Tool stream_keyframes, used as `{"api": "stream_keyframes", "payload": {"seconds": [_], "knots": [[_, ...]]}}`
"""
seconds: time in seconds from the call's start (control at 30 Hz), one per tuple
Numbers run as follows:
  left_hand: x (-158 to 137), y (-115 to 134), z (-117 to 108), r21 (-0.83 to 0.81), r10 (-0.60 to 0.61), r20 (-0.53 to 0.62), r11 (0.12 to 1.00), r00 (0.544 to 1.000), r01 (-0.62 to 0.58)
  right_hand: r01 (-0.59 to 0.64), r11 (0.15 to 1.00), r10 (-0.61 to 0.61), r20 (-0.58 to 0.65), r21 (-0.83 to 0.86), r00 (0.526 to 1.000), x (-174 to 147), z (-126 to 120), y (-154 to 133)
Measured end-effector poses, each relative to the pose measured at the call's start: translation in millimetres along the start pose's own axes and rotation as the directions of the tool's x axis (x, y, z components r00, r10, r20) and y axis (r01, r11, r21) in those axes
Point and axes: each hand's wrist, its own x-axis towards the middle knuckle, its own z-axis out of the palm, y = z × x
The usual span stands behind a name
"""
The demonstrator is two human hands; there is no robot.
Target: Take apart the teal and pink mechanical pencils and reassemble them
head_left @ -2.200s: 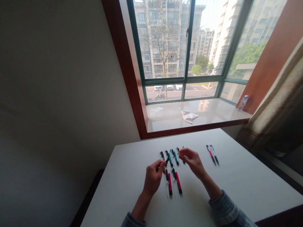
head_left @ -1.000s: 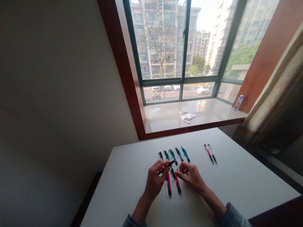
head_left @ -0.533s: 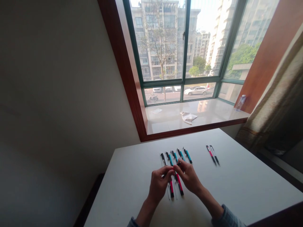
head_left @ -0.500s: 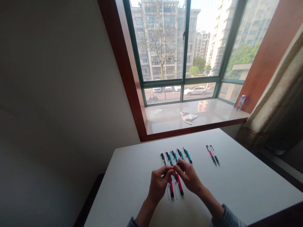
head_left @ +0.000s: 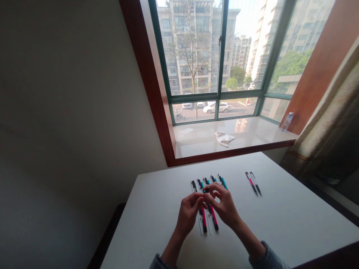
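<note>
Over the rows of pen parts, my left hand (head_left: 188, 216) and my right hand (head_left: 223, 204) meet fingertip to fingertip. Both are closed in a pinch on a pen, mostly hidden by the fingers; a small black part (head_left: 206, 190) of it shows at my right fingers. Beyond the hands lie several black clip pieces and turquoise barrels, such as the turquoise barrel (head_left: 223, 182) at the right end. Below them are two red barrels with black ends, a left red barrel (head_left: 204, 221) and a right red barrel (head_left: 214, 219), with thin refills (head_left: 201, 226) alongside.
Apart on the right of the white table (head_left: 157, 209) lie a red-and-black pen (head_left: 251, 183) and a clear-and-black pen (head_left: 255, 183). On the window sill behind are a crumpled white cloth (head_left: 224, 138) and a clear bottle (head_left: 287, 121). A curtain (head_left: 322, 101) hangs at right.
My right fingers have shifted up slightly and turned, bringing the black part upward. The red piece seen between the fingertips is now hidden. The view has moved a little.
</note>
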Motion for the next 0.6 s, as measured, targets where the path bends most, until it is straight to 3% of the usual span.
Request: {"api": "stream_keyframes", "payload": {"seconds": [0.2, 0.37, 0.5, 0.6], "knots": [[-1.1, 0.3, 2.3, -0.085, -0.021, -0.027, 0.996, 0.999, 0.019, -0.067, 0.971, 0.055, 0.056, 0.231, 0.997, 3.7, 1.3, -2.5], [-1.5, -0.4, 2.0, -0.097, -0.018, -0.052, 0.995, 0.998, 0.013, -0.037, 0.991, 0.044, -0.053, 0.129, 0.998, 4.5, 4.3, -2.1], [-2.0, 0.1, 3.3, -0.128, -0.016, -0.015, 0.992, 1.0, 0.014, -0.019, 0.982, 0.018, 0.003, 0.188, 1.0, 5.0, 5.0, -0.8], [-2.6, 0.6, 4.1, -0.128, -0.027, -0.022, 0.991, 0.999, 0.024, -0.008, 0.99, 0.013, -0.039, 0.139, 0.999, 6.1, 3.7, -0.6]]}}
